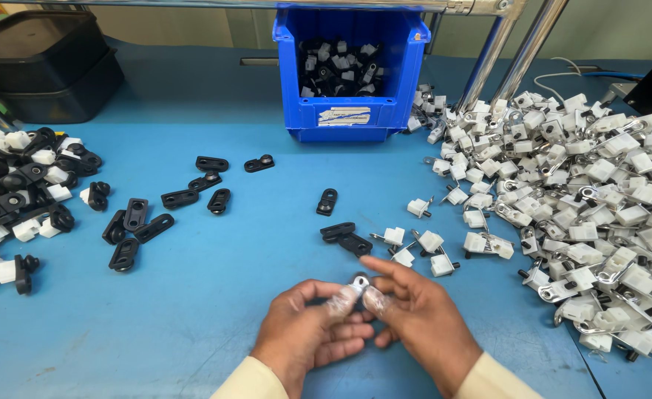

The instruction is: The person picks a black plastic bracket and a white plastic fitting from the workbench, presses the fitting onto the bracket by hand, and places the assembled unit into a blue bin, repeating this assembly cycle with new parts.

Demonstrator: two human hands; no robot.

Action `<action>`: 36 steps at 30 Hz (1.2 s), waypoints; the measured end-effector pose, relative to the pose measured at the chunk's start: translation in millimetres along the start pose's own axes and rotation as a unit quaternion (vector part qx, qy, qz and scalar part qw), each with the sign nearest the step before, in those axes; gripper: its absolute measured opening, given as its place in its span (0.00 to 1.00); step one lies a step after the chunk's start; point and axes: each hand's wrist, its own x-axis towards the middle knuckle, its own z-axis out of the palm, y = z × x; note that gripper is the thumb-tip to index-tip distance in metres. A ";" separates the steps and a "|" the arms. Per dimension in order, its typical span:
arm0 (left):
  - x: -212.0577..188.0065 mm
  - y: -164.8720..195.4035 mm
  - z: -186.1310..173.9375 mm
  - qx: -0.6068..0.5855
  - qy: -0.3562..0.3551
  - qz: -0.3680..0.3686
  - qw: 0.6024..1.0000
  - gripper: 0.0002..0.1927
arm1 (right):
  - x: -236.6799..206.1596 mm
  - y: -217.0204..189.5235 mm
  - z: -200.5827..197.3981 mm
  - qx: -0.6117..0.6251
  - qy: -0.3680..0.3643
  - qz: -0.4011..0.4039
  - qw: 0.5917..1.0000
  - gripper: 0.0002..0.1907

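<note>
My left hand [307, 329] and my right hand [415, 314] meet low in the middle, over the blue table [215, 295]. Between their fingertips, which wear clear finger covers, they pinch one small part [359, 281] with a black body and a metal eyelet. Just beyond my hands lie two black clip pieces [347, 238] and several loose white clips with metal tabs [429, 242].
A large heap of white and metal clips [592, 199] fills the right side. Assembled black and white parts [23, 188] pile at the left, with loose black pieces [137, 222] nearby. A blue bin [348, 111] of parts stands at the back, black trays [41, 63] far left.
</note>
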 end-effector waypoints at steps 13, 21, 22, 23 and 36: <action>-22.0 0.9 -0.4 0.335 0.029 0.218 0.916 0.09 | 2.2 -22.8 2.9 0.076 -0.029 0.144 0.986 0.14; -21.2 17.5 -52.2 0.273 -0.025 0.107 0.956 0.08 | 41.9 -122.6 2.6 0.000 -0.083 -0.069 0.994 0.20; -17.5 24.3 -58.7 0.273 0.027 0.126 0.953 0.07 | 53.5 -145.8 1.1 0.008 -0.015 -0.079 0.997 0.20; -12.6 33.1 -65.4 0.273 0.079 0.145 0.948 0.06 | 60.7 -161.4 -2.1 0.016 0.053 -0.089 0.994 0.21; 54.8 108.4 -117.7 0.575 0.376 0.282 0.670 0.30 | 7.0 -58.8 -106.5 -0.254 0.310 -0.061 0.914 0.15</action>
